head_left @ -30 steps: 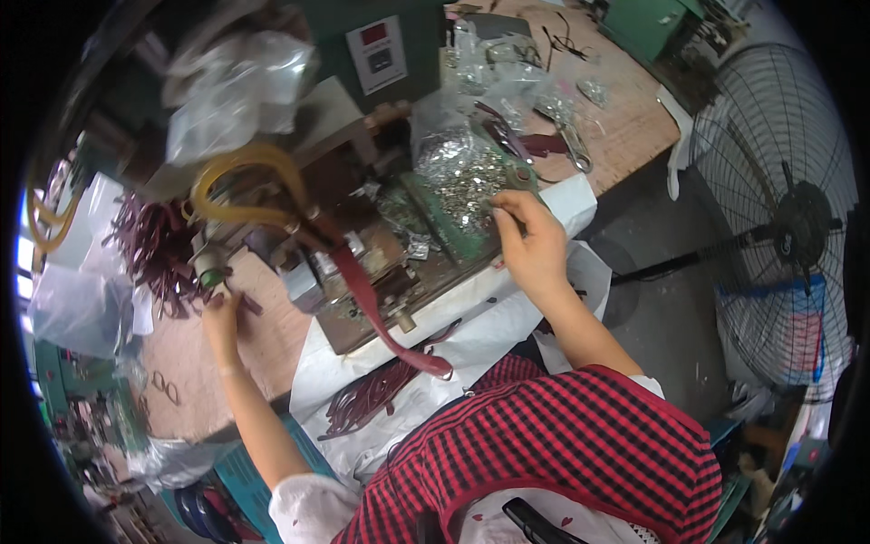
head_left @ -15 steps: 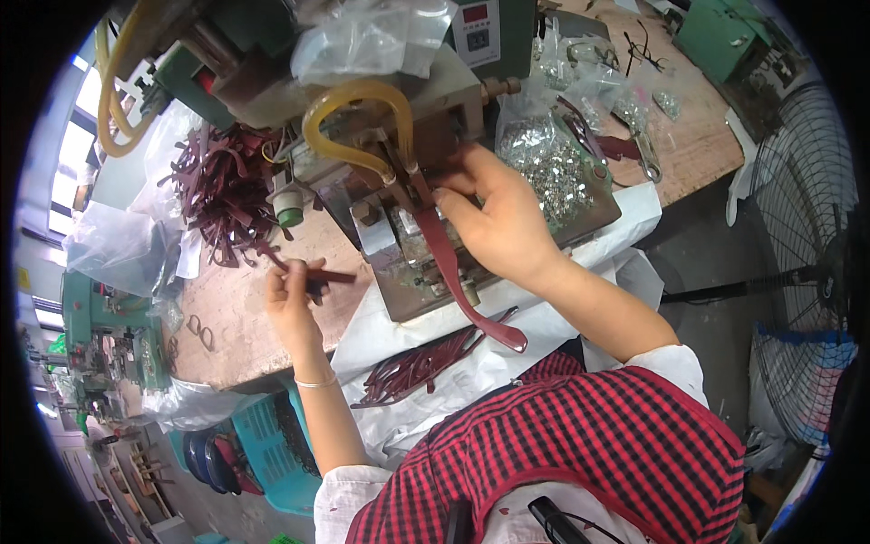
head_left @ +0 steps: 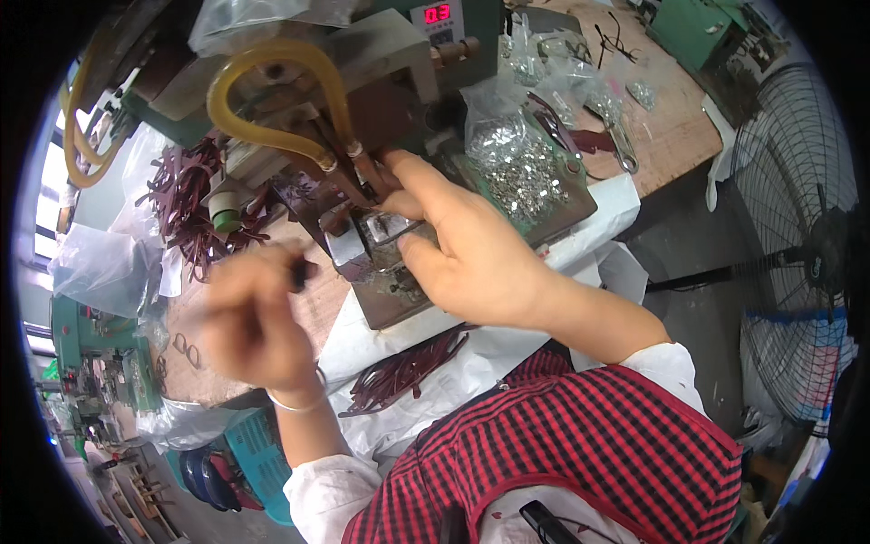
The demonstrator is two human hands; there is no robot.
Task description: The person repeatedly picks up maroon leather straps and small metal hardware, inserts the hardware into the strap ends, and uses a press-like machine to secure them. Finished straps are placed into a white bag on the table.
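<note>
My left hand [head_left: 258, 317] is smeared by motion over the left of the bench, its fingers closed on a dark glasses temple [head_left: 304, 269] whose blurred end shows at the fingertips. Leaning in from the right, my right hand [head_left: 471, 245] reaches the bench press. Its thumb and fingers stand apart around a small metal block [head_left: 385, 228] on the fixture, and no piece shows between them. The fingertips are beside the hose fittings, partly hidden. A looped yellow hose [head_left: 263, 136] runs above them. Below the press, a bundle of dark red temples [head_left: 403, 372] rests on white sheeting.
A heap of dark red temples [head_left: 195, 199] lies at the left behind a green-tipped knob [head_left: 227, 218]. An open bag of small shiny metal parts [head_left: 526, 177] sits to the right. A control box [head_left: 439, 20] has its red display lit. A floor fan [head_left: 793, 245] stands at far right.
The long temple under my right hand is gone from the fixture. My left hand has swung nearer and left. My right hand now rests lower by the block, and the control box display has lit up.
</note>
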